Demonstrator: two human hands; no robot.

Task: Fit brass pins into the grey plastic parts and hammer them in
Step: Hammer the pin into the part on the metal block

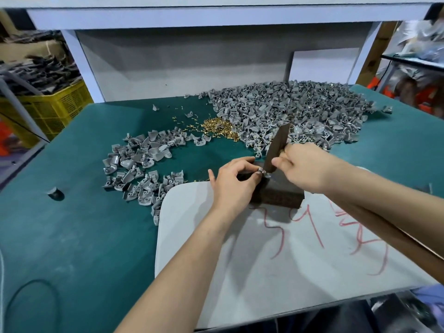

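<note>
My left hand (234, 177) pinches a small grey plastic part (262, 173) on top of a dark block (276, 194). My right hand (304, 165) grips a flat dark metal bar (278, 146), its lower end right at the part. A heap of brass pins (219, 128) lies on the green mat beyond. A big pile of grey parts (295, 111) spreads at the back right. A smaller pile of grey parts (141, 169) lies to the left of my hands.
The dark block stands on a white board (288, 260) with red scribbles, laid on the green mat (72, 224). A single grey part (54, 192) lies far left. A yellow crate (48, 109) stands beyond the table's left edge. A white shelf frame (216, 13) overhangs the back.
</note>
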